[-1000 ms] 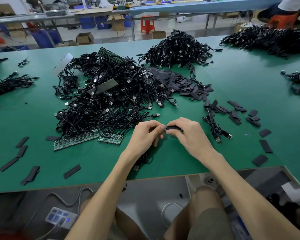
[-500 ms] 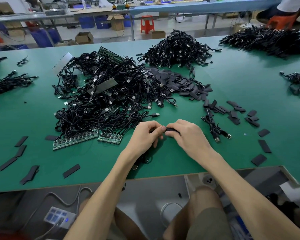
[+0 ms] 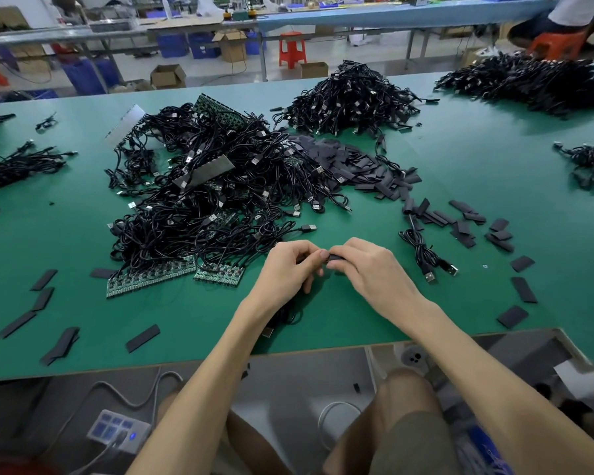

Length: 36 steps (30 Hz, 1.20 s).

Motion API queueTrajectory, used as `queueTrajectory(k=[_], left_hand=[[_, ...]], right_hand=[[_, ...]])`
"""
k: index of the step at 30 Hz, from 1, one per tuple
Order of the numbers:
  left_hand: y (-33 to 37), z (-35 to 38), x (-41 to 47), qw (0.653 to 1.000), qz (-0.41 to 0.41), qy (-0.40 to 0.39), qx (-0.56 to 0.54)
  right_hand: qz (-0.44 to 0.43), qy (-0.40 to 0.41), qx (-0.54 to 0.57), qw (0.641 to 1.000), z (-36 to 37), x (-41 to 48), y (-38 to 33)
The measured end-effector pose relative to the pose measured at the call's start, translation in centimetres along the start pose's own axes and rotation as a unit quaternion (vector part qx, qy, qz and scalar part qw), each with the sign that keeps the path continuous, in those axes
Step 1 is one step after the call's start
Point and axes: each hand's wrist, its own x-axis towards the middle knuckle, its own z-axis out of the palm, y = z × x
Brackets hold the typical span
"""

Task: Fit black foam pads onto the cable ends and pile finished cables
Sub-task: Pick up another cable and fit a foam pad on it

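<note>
bright even overhead lt | soft shadows | sharp ctr | wide-angle edge bend

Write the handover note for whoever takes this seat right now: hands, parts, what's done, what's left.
Hands: the left hand grips a cable, whose loop trails under the wrist. The right hand pinches a foam pad at the cable's end; the fit is not visibly finished.
Parts: the tangle of bare-plug cables lies ahead-left, the spare pads are heaped behind it, and more are scattered to the right.
Done: a pile at far centre; I cannot tell whether those are padded.
Left: finish this pad, pile the cable, then work through the tangle.
</note>
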Motion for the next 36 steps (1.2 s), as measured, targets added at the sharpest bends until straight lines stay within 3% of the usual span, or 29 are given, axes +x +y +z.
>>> queueTrajectory(k=[8,13,25,36], left_hand=[[-0.16,0.11,0.17,1.0,-0.002,-0.004,-0.001],[-0.24,0.04,0.15,1.0,0.002,0.009,0.011],[0.19,0.09,0.02,1.0,0.006,0.006,-0.006],[-0.33,-0.03,0.1,1.0,0.014,-0.003,-0.028]], right_hand=[[0.057,0.024,-0.03,0.998,0.25,0.15,-0.16],[0.023,-0.019,-0.043,0.999,0.08,0.21,-0.28],[-0.006,0.022,-0.022,1.0,-0.06,-0.04,-0.48],[0.005,0.004,-0.023,1.0,0.05,0.01,-0.57]])
